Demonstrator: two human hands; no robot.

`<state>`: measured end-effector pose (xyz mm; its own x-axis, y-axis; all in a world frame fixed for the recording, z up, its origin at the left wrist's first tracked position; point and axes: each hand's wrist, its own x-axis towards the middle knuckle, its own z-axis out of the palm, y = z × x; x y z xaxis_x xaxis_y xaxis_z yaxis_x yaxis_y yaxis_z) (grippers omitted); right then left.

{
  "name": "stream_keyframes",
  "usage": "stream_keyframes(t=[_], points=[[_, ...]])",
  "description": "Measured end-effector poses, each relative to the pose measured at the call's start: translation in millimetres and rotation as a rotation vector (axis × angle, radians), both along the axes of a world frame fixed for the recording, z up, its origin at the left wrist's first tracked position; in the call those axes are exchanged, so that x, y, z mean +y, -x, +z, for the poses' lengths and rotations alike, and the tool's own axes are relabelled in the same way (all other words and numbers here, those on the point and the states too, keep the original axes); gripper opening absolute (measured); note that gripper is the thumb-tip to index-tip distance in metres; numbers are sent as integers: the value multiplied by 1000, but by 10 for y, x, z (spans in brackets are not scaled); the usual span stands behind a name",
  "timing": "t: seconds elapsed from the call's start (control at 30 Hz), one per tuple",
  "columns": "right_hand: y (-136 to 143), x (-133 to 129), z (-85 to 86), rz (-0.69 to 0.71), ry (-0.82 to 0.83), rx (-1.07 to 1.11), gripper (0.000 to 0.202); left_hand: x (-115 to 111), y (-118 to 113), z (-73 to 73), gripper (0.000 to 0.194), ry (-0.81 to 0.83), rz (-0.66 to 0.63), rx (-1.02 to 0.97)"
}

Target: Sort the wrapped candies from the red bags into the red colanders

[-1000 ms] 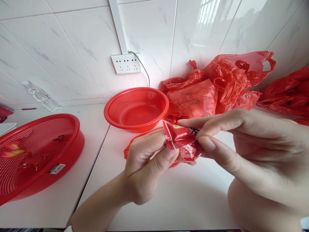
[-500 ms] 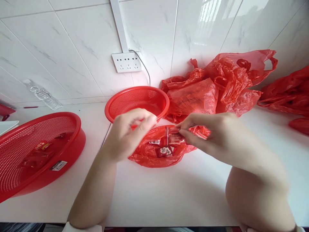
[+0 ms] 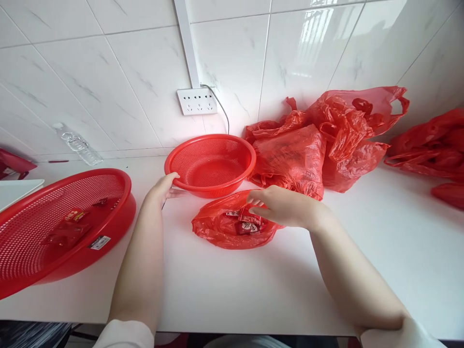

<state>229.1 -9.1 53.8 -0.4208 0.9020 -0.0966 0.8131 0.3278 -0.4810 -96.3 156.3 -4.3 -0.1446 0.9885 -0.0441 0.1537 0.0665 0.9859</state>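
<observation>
My left hand (image 3: 162, 188) is at the near left rim of a round red plastic colander (image 3: 173, 152), thumb over the edge and fingers beneath it. The inside of this colander shows only its perforated red plastic. In front of it lies a red plastic bag (image 3: 208, 229) with its mouth spread wide. Several small red packets (image 3: 249, 227) with white labels and dark lettering rest inside the bag. Over the bag's right side hovers my right hand (image 3: 277, 205), fingers loosely bent and apart from the thumb, nothing visible between them.
A larger red colander (image 3: 125, 203) on the left holds a few red packets (image 3: 68, 227). Stuffed red plastic bags (image 3: 290, 154) lean against the tiled wall, with more red bags (image 3: 431, 145) at far right. A clear bottle (image 3: 81, 147) and a wall socket (image 3: 197, 101) are behind.
My right hand has let go of a small packet, which now lies in the bag. My left hand has moved left and down from above the bag to the colander's rim.
</observation>
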Motion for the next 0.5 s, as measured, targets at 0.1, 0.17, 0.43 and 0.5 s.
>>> stream_keyframes(t=[0.1,0.17,0.43,0.5], points=[[-52,8,36,23,-38,112,26,-65,-129,-199,22,155,-91,-123],[-55,45,66,29,-65,181,24,-184,-232,-342,23,-30,24,-135],[199,688,-241,-41,-244,213,22,-672,-471,-745,21,-309,131,-120],[277,869,-461,-92,-260,155,26,-694,-474,-770,18,-325,122,-126]])
